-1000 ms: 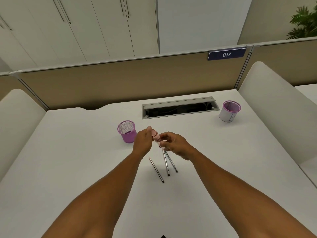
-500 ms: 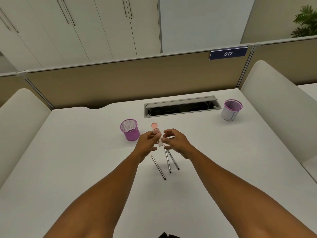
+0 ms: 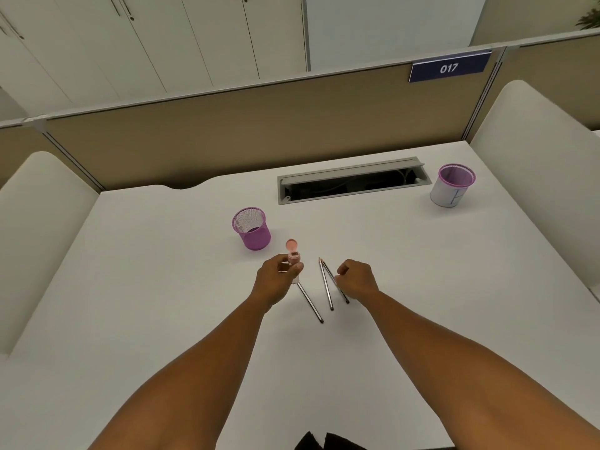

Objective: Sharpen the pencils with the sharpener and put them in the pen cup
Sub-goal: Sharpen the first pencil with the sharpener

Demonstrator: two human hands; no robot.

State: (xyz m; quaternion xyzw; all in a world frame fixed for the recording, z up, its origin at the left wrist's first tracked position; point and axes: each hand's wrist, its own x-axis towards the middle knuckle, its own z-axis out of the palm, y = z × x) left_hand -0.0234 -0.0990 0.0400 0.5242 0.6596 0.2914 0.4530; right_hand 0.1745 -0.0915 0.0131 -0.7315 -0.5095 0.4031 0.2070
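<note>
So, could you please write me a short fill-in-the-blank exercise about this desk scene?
1. The left hand holds the pink ____, lid flipped open.
2. ____ pencils lie on the desk.
3. The nameplate reads ____.
4. The mesh pen cup near the left hand is ____ in colour.

Answers: sharpener; three; 017; purple

The pink sharpener (image 3: pixel 293 258) stands upright, its round lid (image 3: pixel 291 245) flipped open toward 12 o'clock, held near the desk's middle. Three thin dark pencils lie flat at its 5 o'clock: the left pencil (image 3: pixel 311 303) runs toward 5 o'clock from under the sharpener, the middle pencil (image 3: pixel 326 284) points its tip to 12, and the right pencil (image 3: pixel 337 285) is partly hidden. The purple mesh pen cup (image 3: pixel 251 228) stands upright at the sharpener's 11 o'clock.
</note>
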